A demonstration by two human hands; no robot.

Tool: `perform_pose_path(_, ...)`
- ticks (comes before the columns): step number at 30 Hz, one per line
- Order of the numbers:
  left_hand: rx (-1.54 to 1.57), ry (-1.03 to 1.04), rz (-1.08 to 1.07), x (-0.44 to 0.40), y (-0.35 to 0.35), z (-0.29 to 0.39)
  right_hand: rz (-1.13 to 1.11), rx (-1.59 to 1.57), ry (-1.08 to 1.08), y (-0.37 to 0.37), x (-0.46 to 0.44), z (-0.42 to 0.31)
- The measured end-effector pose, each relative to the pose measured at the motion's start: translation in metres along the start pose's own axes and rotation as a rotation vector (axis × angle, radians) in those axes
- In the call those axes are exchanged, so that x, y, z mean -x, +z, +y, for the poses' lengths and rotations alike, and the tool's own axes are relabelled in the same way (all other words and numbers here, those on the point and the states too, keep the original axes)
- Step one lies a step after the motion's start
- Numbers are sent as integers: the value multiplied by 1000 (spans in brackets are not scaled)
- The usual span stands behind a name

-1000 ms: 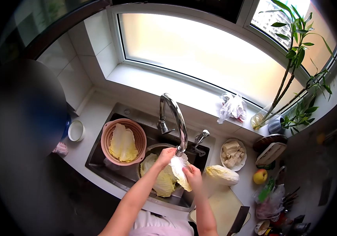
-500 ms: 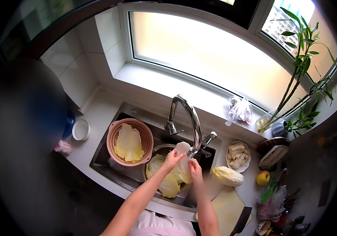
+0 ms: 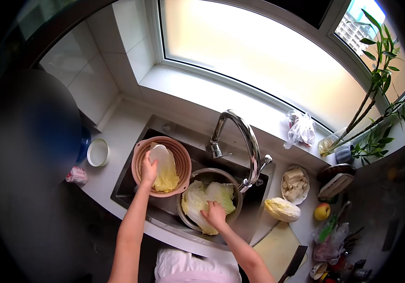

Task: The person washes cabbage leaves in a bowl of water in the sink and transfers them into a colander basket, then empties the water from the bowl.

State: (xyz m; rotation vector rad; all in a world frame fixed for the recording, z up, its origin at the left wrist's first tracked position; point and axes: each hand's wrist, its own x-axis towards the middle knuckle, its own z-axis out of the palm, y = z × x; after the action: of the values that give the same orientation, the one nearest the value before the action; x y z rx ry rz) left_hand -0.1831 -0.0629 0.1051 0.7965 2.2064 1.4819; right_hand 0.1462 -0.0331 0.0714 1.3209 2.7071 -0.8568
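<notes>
My left hand [image 3: 149, 170] pinches the pale end of a napa cabbage leaf [image 3: 165, 165], which lies inside the pink colander [image 3: 187, 165] with its yellow frilly end down. Other leaves there are mostly covered by it. In the round metal basin [image 3: 238, 210], several napa cabbage leaves [image 3: 193, 202] are heaped. My right hand [image 3: 215, 214] touches these leaves, thumb and fingers apart; its fingertips partly hide what lies under them. Colander and basin stand side by side in the sink [image 3: 153, 211]. Over the basin's right side arches the chrome faucet [image 3: 252, 141].
Right of the sink are a small napa cabbage [image 3: 282, 209], a plate of tofu pieces [image 3: 295, 185], a cutting board [image 3: 278, 245] and a cleaver [image 3: 296, 261]. An apple [image 3: 322, 212] sits further right. At left stands a white bowl [image 3: 98, 153]. A plant [image 3: 370, 101] leans by the window.
My left hand has moved left from under the faucet to the colander with a leaf. My right hand has come down onto the leaves in the basin. The camera view has shifted slightly.
</notes>
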Motion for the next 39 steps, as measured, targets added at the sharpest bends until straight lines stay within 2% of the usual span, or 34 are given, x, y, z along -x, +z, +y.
perform_pose_path(1,-110,52,42,-4,-10,-5,-28,181,-23,-7,8,-14)
perform_pose_path(2,-237,77,121,-4,-17,2,-32,183,-20,-8,13,-21)
perform_pose_path(4,-593,110,310,5,-18,13,120,245,-115,-8,19,-28)
perform_pose_path(5,-594,107,311,11,-15,18,76,250,-124,-2,18,-25)
perform_pose_path(7,-260,33,63,35,0,30,24,274,-125,-3,21,-26)
perform_pose_path(9,-270,-106,-265,77,28,43,-20,303,-127,0,21,-19)
perform_pose_path(12,-519,-6,-616,132,73,3,-132,155,-48,10,20,-2)
perform_pose_path(13,-519,-2,-617,144,86,-18,-181,1,-11,8,19,4)
perform_pose_path(14,-559,34,-491,152,99,-37,-226,-152,27,5,16,9)
perform_pose_path(15,-594,69,-367,154,110,-49,-219,-150,31,-4,16,10)
perform_pose_path(16,-589,73,-373,151,117,-54,-198,-158,55,-17,21,7)
perform_pose_path(19,-602,-248,-369,143,136,-52,-103,-209,149,-51,31,9)
perform_pose_path(21,-649,-256,-416,138,143,-44,35,-252,189,-66,29,18)
perform_pose_path(23,-701,-263,-455,135,148,-45,137,-82,109,-78,21,24)
perform_pose_path(26,-789,-220,-448,140,153,-62,190,20,6,-70,14,31)
perform_pose_path(28,-894,-1,-409,147,147,-52,137,23,-128,-54,6,39)
perform_pose_path(30,-862,-16,-456,148,137,-37,194,23,-226,-37,6,44)
perform_pose_path(31,-830,-36,-503,148,133,-33,194,20,-227,-31,7,44)
perform_pose_path(33,-776,-48,-470,145,131,-44,108,-143,-111,-21,11,45)
perform_pose_path(35,-715,-61,-432,147,132,-52,149,-197,-116,-16,14,49)
perform_pose_path(37,-610,212,-291,150,119,-27,194,-255,-125,-17,11,50)
perform_pose_path(38,-615,212,-289,152,111,-7,207,-295,-71,-18,9,51)
perform_pose_path(39,-542,345,-227,152,104,19,219,-336,-17,-20,7,50)
